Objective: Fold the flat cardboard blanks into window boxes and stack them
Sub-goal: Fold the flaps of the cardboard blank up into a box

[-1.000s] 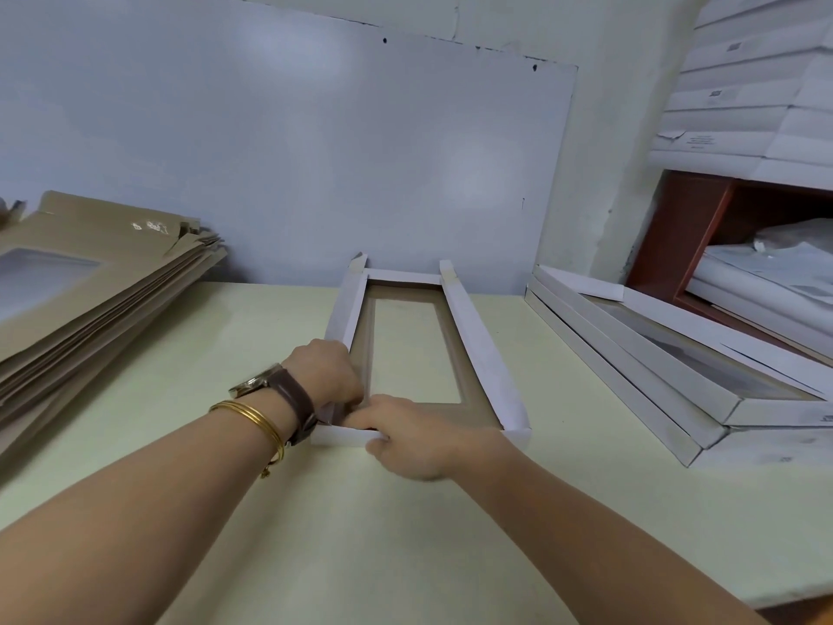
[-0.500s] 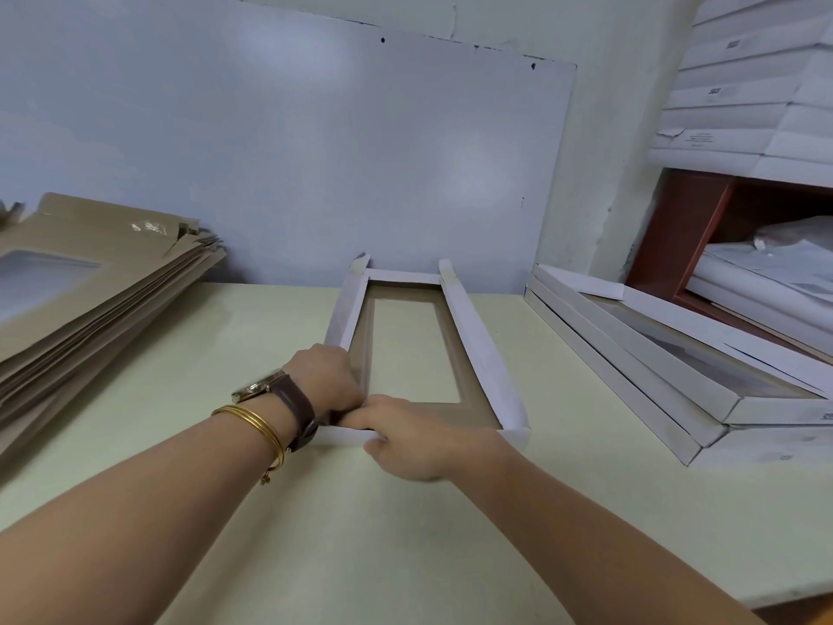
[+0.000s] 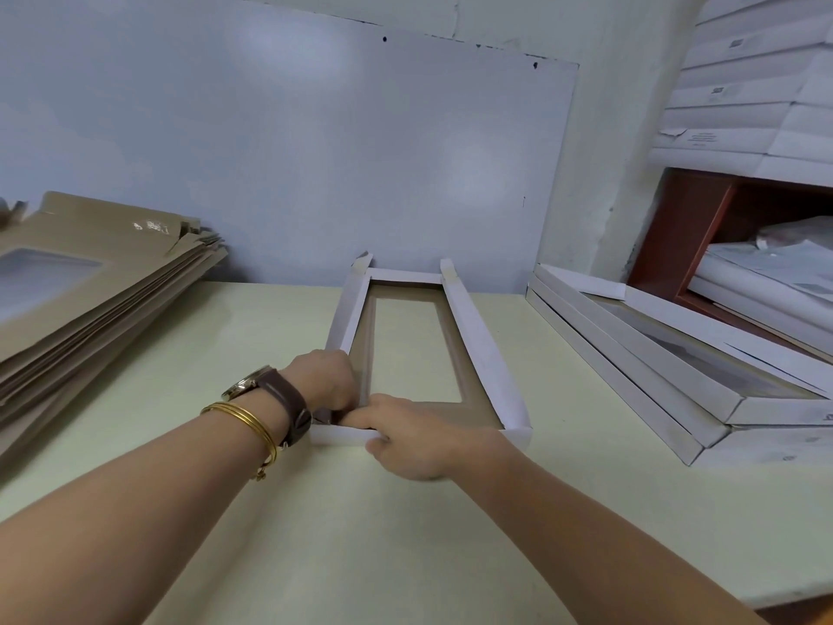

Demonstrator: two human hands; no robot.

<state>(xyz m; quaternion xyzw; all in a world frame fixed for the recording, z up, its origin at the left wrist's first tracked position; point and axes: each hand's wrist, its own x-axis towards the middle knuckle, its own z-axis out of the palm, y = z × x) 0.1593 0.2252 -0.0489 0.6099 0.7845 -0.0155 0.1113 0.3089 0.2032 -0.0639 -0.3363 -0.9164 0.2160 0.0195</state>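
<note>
A half-folded window box [image 3: 473, 349] is lying flat on the pale green surface [image 3: 405, 534], its far end reaching toward the grey board [image 3: 293, 151] leaning against the wall. The long side walls are standing up, white outside and brown inside, around a long window opening. Both hands are working at the near left corner. The left hand [image 3: 324, 383] is curling over the near end of the left wall, its grip closing on the cardboard there (the fingertips are hidden, so how tightly I cannot tell). The right hand [image 3: 405, 437] is lying across the near end wall, fingers pointing left and pressing on the flap, thumb underneath the edge, its grip pinching that wall. A watch [image 3: 270, 390] and gold bangles [image 3: 248, 421] are sitting on the left wrist. A pile of flat brown blanks [image 3: 90, 300] is resting at the left of the surface, well apart from the box. Finished white boxes [image 3: 653, 381] are lying stacked at the right.
</note>
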